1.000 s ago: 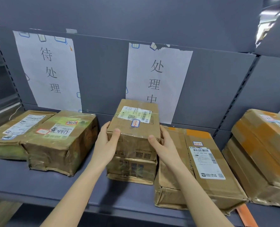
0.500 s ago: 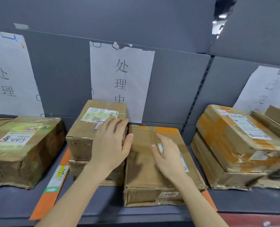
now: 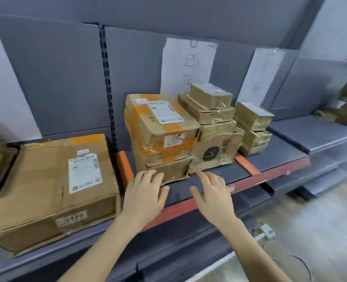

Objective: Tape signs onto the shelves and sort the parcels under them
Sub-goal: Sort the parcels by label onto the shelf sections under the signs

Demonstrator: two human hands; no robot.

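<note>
Head view: left hand (image 3: 145, 193), fingers spread, lies at the foot of the orange-taped parcel stack (image 3: 160, 129); right hand (image 3: 213, 194), also spread, hovers just right. Smaller parcels (image 3: 211, 110) adjoin the stack's right, a sign (image 3: 185, 64) behind it.

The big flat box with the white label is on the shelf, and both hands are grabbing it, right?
No. In the head view the left hand and right hand are open and empty, in front of the orange-taped stack. The big flat box lies on the shelf, untouched.
</note>
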